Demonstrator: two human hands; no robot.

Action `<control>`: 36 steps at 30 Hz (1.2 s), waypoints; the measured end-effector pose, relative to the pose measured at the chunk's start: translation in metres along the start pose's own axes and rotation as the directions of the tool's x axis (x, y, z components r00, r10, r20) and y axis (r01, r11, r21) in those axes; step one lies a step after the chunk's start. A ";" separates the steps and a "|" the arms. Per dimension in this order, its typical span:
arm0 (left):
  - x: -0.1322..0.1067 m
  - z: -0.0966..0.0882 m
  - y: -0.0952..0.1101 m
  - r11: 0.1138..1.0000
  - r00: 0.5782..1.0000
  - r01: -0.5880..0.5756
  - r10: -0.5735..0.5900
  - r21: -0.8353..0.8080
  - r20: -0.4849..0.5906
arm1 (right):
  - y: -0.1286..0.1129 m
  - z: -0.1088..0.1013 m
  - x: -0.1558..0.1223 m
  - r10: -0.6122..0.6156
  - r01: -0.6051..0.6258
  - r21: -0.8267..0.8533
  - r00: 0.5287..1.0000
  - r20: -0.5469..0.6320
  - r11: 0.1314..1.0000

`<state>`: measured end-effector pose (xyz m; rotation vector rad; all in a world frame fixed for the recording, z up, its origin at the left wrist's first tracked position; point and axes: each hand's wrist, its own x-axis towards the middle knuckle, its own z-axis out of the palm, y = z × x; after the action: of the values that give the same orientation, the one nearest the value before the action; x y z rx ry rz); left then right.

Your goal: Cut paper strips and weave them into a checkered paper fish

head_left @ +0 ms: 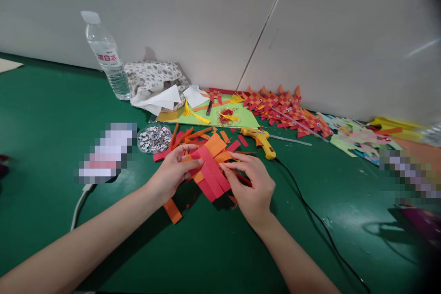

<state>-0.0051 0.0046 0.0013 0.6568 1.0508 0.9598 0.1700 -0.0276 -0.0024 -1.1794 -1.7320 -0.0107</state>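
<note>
While two hands pinch its sides, one weave (212, 174), red and orange flat strips, sits between them over the green table (220, 252). Left hand (172, 172): clamped on the left edge, thumb on top, fingers partly hidden behind. Right hand (255, 184): thumb and fingertips together on the right edge. Handling, as judged: paper by its look, very light, bendable, easily creased; strips apt to slide loose if tugged singly. Best hold: flat between thumb and finger, at the edges where strips cross. Underside: not visible. One orange strip (172, 211), low at left; whether joined to the weave, cannot tell. Loose strips (195, 135), behind: heaped, partly covered by hands and weave, so the weave's far edge is hard to make out. One glue gun (263, 140), yellow, beyond the right hand; nozzle end hard to separate from the scraps. One round box (154, 138) of small black-and-white pieces, beyond the left hand. Two pixelated patches, left and right: contents unreadable. Purple item (422, 223), right: cut off by dark margin. Woven fish (280, 105), against the wall (193, 14): overlapping, number uncertain.
</note>
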 end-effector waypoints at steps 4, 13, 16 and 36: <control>0.002 -0.001 0.000 0.999 0.999 0.021 -0.020 -0.042 0.026 | 0.001 -0.001 0.000 -0.092 0.088 -0.108 0.995 -0.031 0.990; 0.002 0.000 0.003 0.988 0.997 0.076 -0.071 -0.137 0.039 | 0.013 0.004 0.001 -0.038 0.044 -0.062 0.995 0.097 0.997; 0.002 0.000 0.002 0.988 0.996 0.080 -0.076 -0.128 0.038 | 0.015 0.005 0.001 -0.024 0.029 -0.045 0.993 0.116 0.999; -0.004 0.003 -0.002 0.993 1.000 0.014 -0.016 0.114 0.025 | 0.006 0.006 0.002 0.394 -0.420 0.163 0.903 0.171 0.893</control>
<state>-0.0020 0.0001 0.0021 0.7521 1.0921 0.8811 0.1699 -0.0209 -0.0069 -1.3977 -1.5248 0.4953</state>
